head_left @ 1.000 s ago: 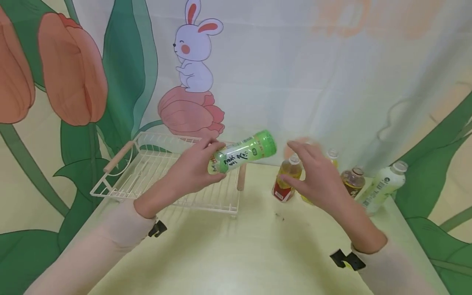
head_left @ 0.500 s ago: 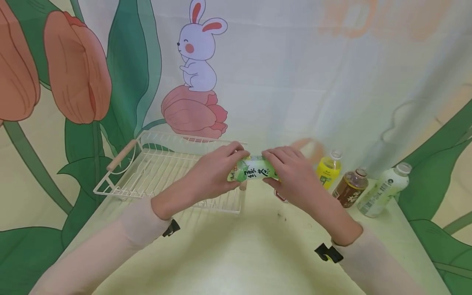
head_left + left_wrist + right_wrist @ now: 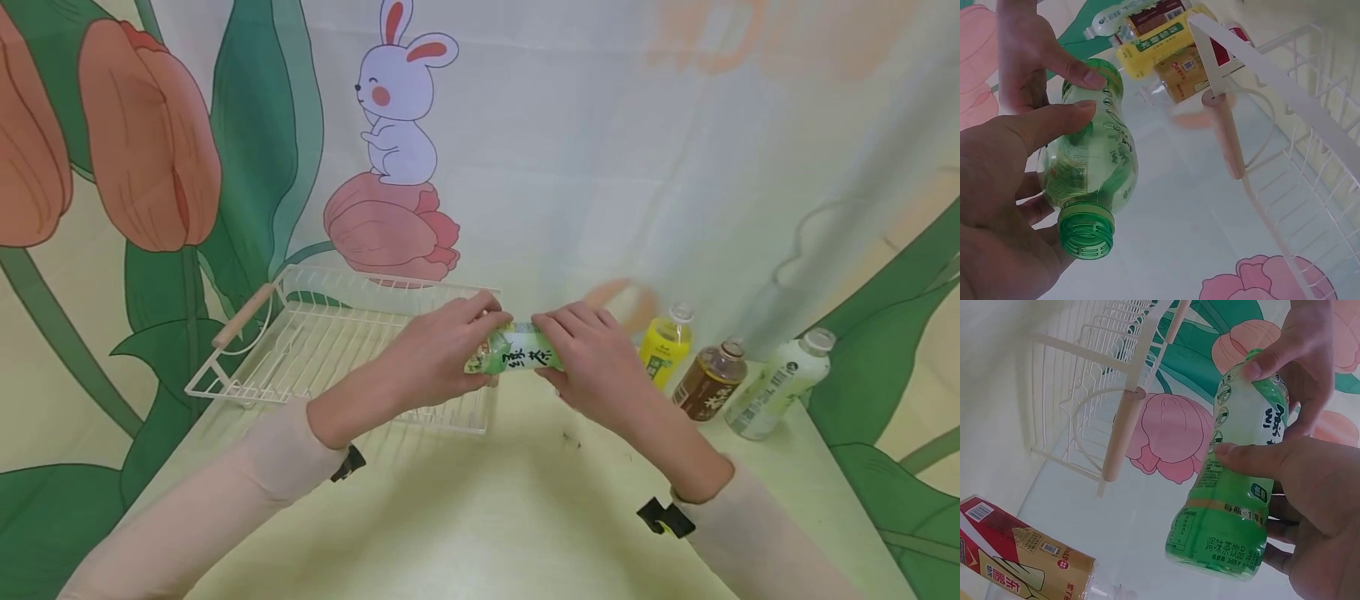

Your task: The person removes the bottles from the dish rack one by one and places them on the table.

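Note:
A green plastic tea bottle (image 3: 522, 348) lies nearly level between my two hands, above the table. My left hand (image 3: 435, 350) grips its neck end. With fingers and thumb round the base end, my right hand (image 3: 603, 362) holds it too. In the left wrist view the open bottle mouth (image 3: 1087, 240) carries no cap, and the clear green shoulder looks free of liquid. The right wrist view shows the printed label (image 3: 1225, 515) near the base, with my right thumb across the bottle's side.
At left stands a white wire rack (image 3: 337, 358) with wooden handles. To the right stand a yellow-label bottle (image 3: 666, 346), a brown-label bottle (image 3: 711, 383) and a pale green-white bottle (image 3: 780, 387). A red-and-gold-label bottle (image 3: 1029, 556) shows in the right wrist view. A printed curtain (image 3: 600, 167) hangs behind.
My right hand has come left and taken hold of the bottle's base end. The bottle has shifted lower and levelled out. Over the last half second little has moved.

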The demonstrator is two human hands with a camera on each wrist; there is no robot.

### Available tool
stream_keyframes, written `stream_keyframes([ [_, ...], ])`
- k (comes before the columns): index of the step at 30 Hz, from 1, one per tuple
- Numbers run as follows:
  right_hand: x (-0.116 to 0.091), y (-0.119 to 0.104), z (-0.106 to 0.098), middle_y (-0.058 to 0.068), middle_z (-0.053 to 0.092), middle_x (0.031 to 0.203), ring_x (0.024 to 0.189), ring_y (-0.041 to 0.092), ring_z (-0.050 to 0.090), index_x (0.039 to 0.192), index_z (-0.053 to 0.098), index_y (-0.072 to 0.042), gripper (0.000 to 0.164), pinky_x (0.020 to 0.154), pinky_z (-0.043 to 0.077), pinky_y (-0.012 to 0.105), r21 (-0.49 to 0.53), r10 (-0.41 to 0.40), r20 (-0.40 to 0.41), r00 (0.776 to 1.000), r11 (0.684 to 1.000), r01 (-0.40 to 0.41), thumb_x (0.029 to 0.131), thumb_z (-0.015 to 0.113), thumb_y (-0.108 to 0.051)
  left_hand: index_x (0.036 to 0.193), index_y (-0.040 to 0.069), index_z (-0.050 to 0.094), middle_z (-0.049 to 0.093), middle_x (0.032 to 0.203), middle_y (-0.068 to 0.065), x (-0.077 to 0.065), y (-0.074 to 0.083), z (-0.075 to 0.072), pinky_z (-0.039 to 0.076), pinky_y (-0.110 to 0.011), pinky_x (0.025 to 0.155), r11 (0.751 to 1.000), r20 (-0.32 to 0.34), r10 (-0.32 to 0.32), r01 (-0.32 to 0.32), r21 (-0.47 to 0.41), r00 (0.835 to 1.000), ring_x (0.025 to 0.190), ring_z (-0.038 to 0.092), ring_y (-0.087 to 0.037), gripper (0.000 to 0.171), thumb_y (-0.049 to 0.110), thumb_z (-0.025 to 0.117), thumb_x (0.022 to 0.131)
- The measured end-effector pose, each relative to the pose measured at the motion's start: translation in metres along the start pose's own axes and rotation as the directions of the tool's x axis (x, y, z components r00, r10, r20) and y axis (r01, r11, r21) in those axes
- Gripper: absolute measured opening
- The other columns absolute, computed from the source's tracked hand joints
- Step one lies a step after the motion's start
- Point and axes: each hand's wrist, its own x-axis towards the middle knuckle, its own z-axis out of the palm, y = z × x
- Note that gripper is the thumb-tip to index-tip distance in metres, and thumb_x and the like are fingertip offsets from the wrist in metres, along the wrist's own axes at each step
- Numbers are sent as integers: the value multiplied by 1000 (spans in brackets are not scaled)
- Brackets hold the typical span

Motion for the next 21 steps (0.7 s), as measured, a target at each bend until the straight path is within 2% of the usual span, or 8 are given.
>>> stream_keyframes([
  [3, 0, 0, 1, 12, 71, 127, 118, 32, 61, 134, 66, -2, 67, 93, 52, 48, 9, 3, -12, 1000, 1000, -2, 79, 97, -22, 152, 4, 53, 52, 141, -6, 0, 0, -3, 58, -27, 81, 1000, 6, -12, 12, 5, 1000, 106, 62, -16, 82, 30, 93, 84],
  [6, -1, 1, 2, 11, 71, 127, 118, 32, 61, 135, 65, -2, 68, 95, 52, 49, 52, 17, -13, 1000, 999, -16, 79, 96, -23, 158, 4, 45, 48, 148, -7, -1, -2, -10, 60, -29, 84, 999, 22, -51, 51, -5, 998, 111, 63, -18, 92, 36, 91, 86],
  [9, 0, 2, 4, 11, 70, 126, 115, 31, 61, 137, 64, -2, 68, 94, 52, 48, 136, 71, -3, 997, 988, -70, 81, 96, -23, 163, 7, 39, 45, 155, -8, -5, -7, -21, 60, -37, 90, 991, 35, -128, 129, -29, 991, 120, 63, -25, 97, 39, 90, 86],
  [11, 1, 4, 6, 12, 69, 126, 111, 31, 61, 138, 63, -1, 69, 91, 53, 46, 209, 129, 18, 991, 969, -130, 82, 95, -23, 165, 10, 35, 42, 161, -9, -8, -12, -28, 58, -46, 98, 980, 37, -191, 192, -47, 981, 130, 60, -31, 99, 40, 89, 87],
  [13, 1, 6, 10, 14, 68, 126, 107, 30, 60, 140, 61, 0, 68, 87, 53, 45, 289, 200, 54, 978, 935, -207, 84, 93, -23, 166, 12, 32, 41, 163, -9, -11, -19, -33, 56, -51, 102, 962, 22, -255, 256, -93, 967, 136, 57, -34, 101, 40, 90, 87],
  [15, 1, 8, 16, 15, 67, 128, 105, 30, 60, 141, 59, 0, 68, 83, 55, 44, 361, 271, 98, 958, 887, -288, 86, 91, -23, 165, 13, 29, 43, 162, -9, -14, -27, -36, 53, -54, 106, 941, -7, -301, 296, -164, 954, 140, 54, -33, 104, 38, 91, 86],
  [19, -2, 13, 34, 16, 68, 129, 109, 32, 67, 142, 57, -1, 64, 87, 59, 49, 489, 382, 151, 912, 773, -405, 90, 88, -20, 165, 14, 27, 49, 156, -7, -22, -43, -35, 49, -54, 110, 897, -45, -356, 328, -295, 933, 142, 52, -30, 107, 36, 93, 84],
  [21, -3, 16, 45, 17, 69, 128, 112, 35, 69, 141, 57, -2, 62, 95, 57, 51, 540, 424, 153, 893, 721, -435, 89, 88, -19, 167, 15, 27, 48, 157, -8, -28, -52, -32, 48, -56, 111, 887, -34, -368, 340, -312, 929, 143, 50, -30, 107, 38, 92, 84],
])
